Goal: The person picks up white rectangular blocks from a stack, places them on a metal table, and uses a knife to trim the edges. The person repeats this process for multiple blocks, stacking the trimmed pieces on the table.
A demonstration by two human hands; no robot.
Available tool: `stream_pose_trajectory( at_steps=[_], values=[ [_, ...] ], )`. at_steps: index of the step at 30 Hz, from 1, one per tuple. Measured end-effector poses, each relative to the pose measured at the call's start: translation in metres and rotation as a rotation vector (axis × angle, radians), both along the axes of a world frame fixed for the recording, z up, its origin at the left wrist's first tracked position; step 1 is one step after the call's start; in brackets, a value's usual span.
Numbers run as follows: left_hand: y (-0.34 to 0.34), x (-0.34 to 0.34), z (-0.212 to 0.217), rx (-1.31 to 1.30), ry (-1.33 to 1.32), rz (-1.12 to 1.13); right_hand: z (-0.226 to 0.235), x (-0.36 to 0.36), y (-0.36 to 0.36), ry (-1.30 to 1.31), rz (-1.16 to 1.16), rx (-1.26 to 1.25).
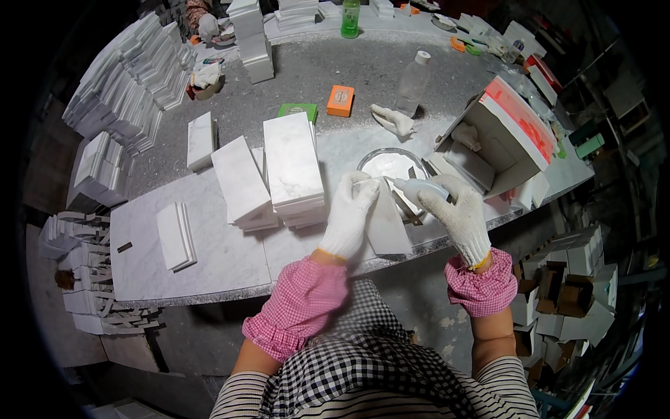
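My left hand [351, 211], in a white knit glove with a pink checked sleeve cover, grips a thin white marble tile [386, 223] standing on edge at the table's front. My right hand [457, 215], gloved the same way, holds a small clear squeeze bottle [419, 187] whose nozzle points at the tile's upper edge. Just behind the tile sits a round glass dish [391, 164] with white contents and a tool resting in it.
Stacks of white marble tiles [293, 167] stand left of my hands, with many more piled at the far left [132, 77]. An open white and red box [506, 140] sits on the right. A clear bottle [413, 82], an orange block [340, 100], a green block [298, 110] and a spare glove [393, 119] lie behind.
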State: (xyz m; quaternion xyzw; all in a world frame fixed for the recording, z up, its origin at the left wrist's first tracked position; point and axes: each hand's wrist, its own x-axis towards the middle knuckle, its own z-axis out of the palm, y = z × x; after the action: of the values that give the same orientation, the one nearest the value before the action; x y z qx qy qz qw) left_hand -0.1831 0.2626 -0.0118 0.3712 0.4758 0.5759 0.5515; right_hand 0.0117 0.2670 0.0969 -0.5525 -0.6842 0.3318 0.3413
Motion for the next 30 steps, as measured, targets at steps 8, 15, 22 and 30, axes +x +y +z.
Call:
stream_pose_trajectory(
  at_steps=[8, 15, 22, 30],
  values=[
    [0.002, 0.002, -0.008, 0.033, -0.041, 0.007, -0.001, 0.001, -0.001, 0.010, -0.011, -0.013],
    [0.001, 0.002, -0.003, 0.044, 0.001, 0.010, -0.004, 0.003, -0.001, -0.001, -0.011, 0.012],
    [0.000, 0.000, -0.003, 0.058, 0.051, 0.009, 0.000, 0.001, -0.002, 0.030, -0.005, -0.015],
    [0.001, 0.001, -0.006, 0.026, 0.003, 0.018, -0.015, 0.004, 0.011, 0.090, -0.051, 0.046]
  ],
)
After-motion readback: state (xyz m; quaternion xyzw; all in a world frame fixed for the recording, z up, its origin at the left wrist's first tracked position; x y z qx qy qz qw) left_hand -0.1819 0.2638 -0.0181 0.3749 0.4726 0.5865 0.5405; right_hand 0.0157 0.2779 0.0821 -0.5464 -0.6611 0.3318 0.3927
